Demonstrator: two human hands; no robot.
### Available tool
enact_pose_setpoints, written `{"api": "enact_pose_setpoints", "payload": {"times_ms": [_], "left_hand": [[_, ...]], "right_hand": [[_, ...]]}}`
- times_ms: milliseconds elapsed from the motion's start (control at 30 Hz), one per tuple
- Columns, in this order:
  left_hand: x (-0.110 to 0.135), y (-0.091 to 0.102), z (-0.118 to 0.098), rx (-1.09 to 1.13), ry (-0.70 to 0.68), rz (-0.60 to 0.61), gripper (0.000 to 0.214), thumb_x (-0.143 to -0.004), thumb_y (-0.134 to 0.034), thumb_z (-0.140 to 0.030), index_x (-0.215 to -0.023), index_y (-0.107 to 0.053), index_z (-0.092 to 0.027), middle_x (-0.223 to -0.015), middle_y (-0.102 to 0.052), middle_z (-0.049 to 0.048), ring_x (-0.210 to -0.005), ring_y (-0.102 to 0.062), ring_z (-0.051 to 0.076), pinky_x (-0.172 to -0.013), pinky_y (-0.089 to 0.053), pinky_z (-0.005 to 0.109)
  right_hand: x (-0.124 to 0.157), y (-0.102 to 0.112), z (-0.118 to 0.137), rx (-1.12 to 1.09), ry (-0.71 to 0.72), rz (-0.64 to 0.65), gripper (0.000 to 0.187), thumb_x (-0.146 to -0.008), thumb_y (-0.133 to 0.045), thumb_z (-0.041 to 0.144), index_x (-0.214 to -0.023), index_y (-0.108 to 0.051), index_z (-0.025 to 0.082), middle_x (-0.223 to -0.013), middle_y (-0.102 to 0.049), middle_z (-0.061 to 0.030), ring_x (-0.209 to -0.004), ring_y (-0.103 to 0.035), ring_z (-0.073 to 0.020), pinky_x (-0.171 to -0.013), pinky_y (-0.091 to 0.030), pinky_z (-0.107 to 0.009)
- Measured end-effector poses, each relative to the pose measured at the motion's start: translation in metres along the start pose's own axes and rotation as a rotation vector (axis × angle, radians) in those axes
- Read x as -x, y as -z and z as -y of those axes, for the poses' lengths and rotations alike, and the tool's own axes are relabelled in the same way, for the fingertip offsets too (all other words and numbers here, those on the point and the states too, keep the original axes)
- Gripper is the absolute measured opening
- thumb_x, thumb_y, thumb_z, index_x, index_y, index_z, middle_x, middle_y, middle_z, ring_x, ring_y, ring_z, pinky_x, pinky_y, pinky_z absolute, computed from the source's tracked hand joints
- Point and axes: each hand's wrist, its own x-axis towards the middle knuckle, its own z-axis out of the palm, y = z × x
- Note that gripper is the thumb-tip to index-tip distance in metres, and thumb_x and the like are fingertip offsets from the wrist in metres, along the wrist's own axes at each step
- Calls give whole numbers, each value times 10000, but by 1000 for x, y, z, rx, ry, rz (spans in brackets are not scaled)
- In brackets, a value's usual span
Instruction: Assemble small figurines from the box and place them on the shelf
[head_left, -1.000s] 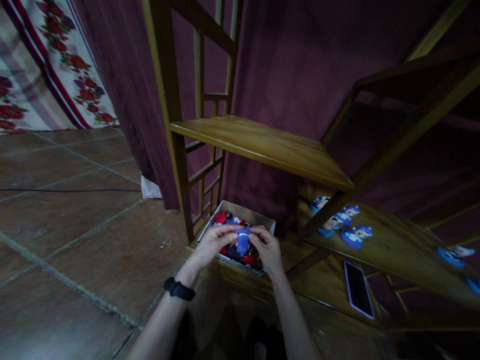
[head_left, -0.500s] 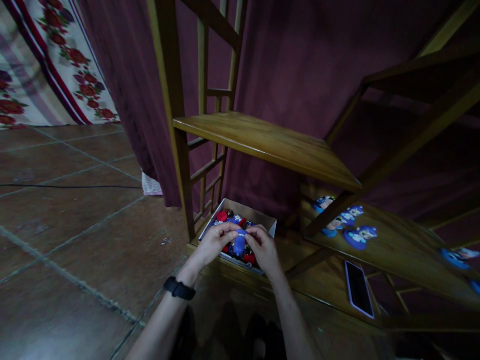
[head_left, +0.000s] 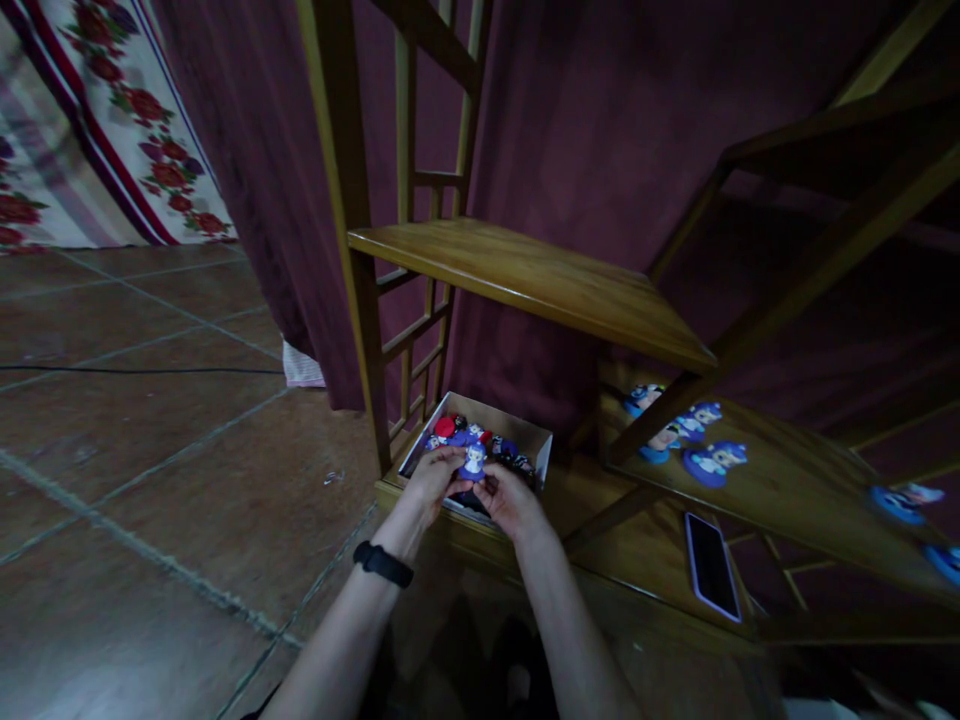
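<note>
A small purple and white figurine (head_left: 474,460) stands upright on its round purple base, held in front of me over the box. My left hand (head_left: 436,478) grips it from the left side, and my right hand (head_left: 508,498) pinches the base from the right. Just beneath and behind both hands sits an open white cardboard box (head_left: 534,437) on the lowest shelf. Several more figurines in red, purple and black lie jumbled in it; part of them is hidden by my hands.
Several similar figurines (head_left: 715,462) stand on the shelf (head_left: 795,475) to the right. A phone (head_left: 712,567) with a pale purple edge lies on the lower board. Above the box juts a wooden shelf (head_left: 525,275). At left, a dark cable (head_left: 135,371) crosses the tiled floor.
The figurine has been turned between my hands: its purple back showed before, and now its white front faces me upright. Both hands have shifted slightly, staying over the box.
</note>
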Motion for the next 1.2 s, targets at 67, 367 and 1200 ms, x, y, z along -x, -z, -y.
{"api": "enact_pose_setpoints", "payload": {"times_ms": [67,367,1200], "left_hand": [[2,-1,-2,33,32,47,97,-650,-641,-87,-736,-618,-126,-607,-632,36,-512,-610,119,-517,-534,236],[2,-1,-3,14,34,92,260,-594,-709,-53,-827,-620,-126,-736,-679,59,-635,-655,146,-614,-559,252],[-7,-8,17,-230,-342,-17,228,-640,-645,-127,-857,-576,-144,-529,-534,-64,-473,-531,87,-527,-472,221]], "right_hand": [[-1,1,3,5,43,-21,100,-607,-644,166,-706,-633,170,-607,-629,7,-516,-548,-97,-505,-519,-226],[12,-6,16,80,56,36,194,-605,-669,185,-795,-632,184,-695,-655,15,-601,-590,-93,-561,-484,-210],[5,-11,12,236,196,59,272,-627,-662,288,-874,-666,174,-890,-689,-29,-802,-633,-164,-739,-495,-275]]}}
